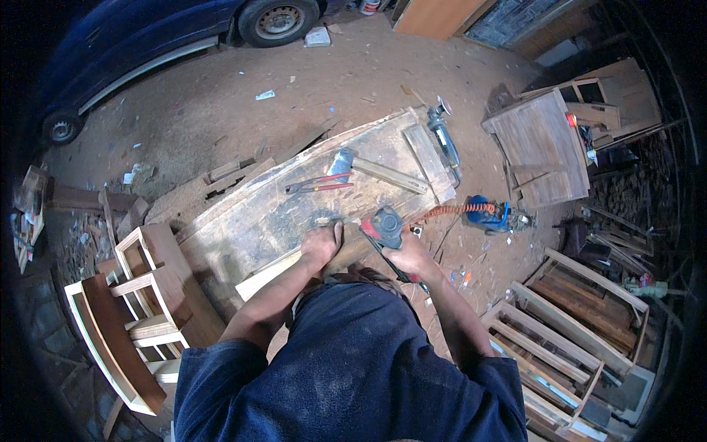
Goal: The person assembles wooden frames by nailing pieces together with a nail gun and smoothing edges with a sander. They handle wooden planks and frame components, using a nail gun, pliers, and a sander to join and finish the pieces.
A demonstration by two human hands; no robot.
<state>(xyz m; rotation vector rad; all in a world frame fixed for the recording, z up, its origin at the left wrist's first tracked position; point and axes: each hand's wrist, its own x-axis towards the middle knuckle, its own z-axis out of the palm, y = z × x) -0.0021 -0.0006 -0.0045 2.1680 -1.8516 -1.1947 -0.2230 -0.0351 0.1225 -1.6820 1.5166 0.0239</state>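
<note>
My right hand (411, 255) grips the handle of a red and black nail gun (383, 225) with an orange coiled hose (453, 210) behind it. The gun's nose points left, toward my left hand (322, 243), which is closed with its fingers bent over a piece of wood (350, 253) at the workbench's near edge. What lies under the fingertips is partly hidden. Farther back on the worn wooden workbench (258, 221) are red-handled pincers (318, 184) and a hatchet (341, 162) with a wooden handle. A pale board (266, 274) lies beneath my left forearm.
An angle grinder (443, 138) rests at the bench's far right end. A blue air compressor (486, 214) stands on the floor to the right. Wooden frames (158, 287) are close by on the left, more frames (567, 339) lower right. A wooden cabinet (537, 151) sits farther right.
</note>
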